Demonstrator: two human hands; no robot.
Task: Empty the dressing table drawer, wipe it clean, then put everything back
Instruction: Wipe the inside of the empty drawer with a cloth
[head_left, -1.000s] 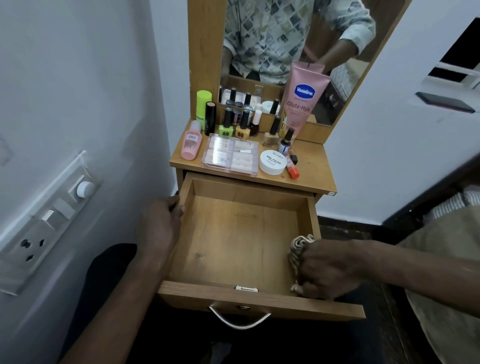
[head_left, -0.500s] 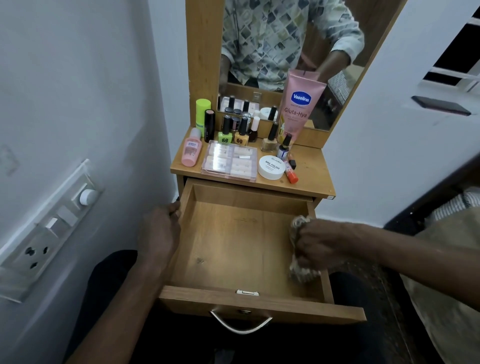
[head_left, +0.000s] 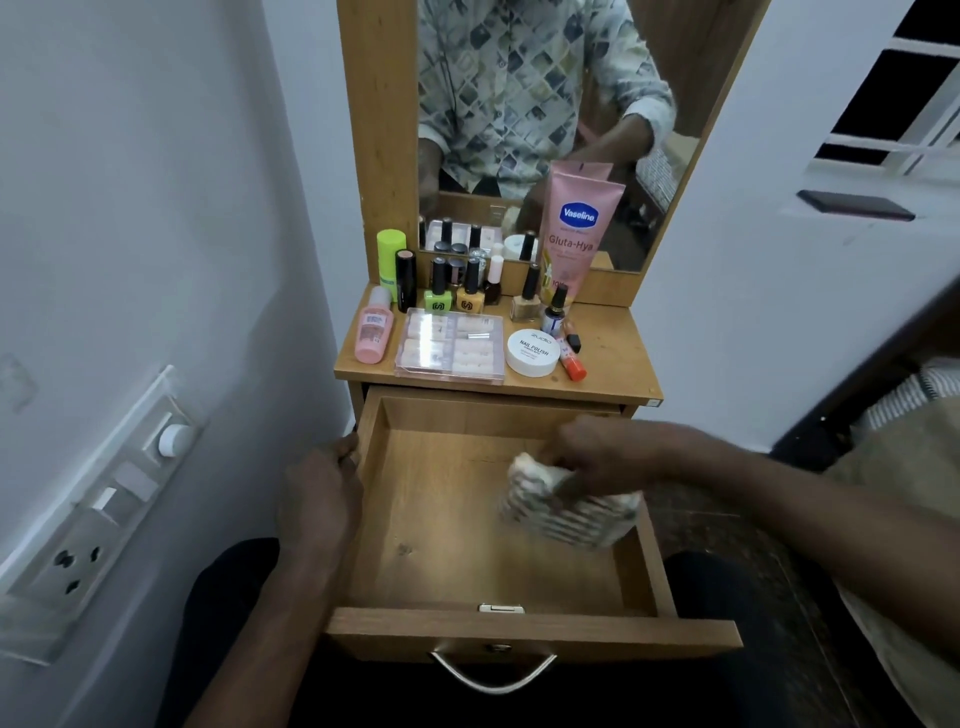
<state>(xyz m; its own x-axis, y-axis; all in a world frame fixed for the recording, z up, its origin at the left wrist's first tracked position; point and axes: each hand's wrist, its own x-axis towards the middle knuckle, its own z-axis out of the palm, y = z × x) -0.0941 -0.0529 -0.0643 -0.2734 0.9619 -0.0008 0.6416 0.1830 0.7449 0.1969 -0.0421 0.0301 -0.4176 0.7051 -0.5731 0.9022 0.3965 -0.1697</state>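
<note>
Facing the table (head_left: 613, 358), the mirror (head_left: 519, 104) standing up behind it and the drawer (head_left: 530, 631) pulled out below its front edge. Gripping the drawer's left wall with the left hand (head_left: 319, 499), fingers (head_left: 345, 452) curled over the rim. Holding the cloth (head_left: 566, 512) with the right hand (head_left: 602, 454) inside the drawer, nearer the right wall than the left. Finding the lotion tube (head_left: 576, 234) leaning on the mirror at the table's back right, the nail-polish bottles (head_left: 470, 296) lined up left of it, the case (head_left: 449, 345) in front of them, the small bottle (head_left: 373, 332) left of the case, the tub (head_left: 533, 353) right of it.

Probably a bedroom: mirrored dressing table (head_left: 613, 358), cosmetics (head_left: 583, 234).
</note>
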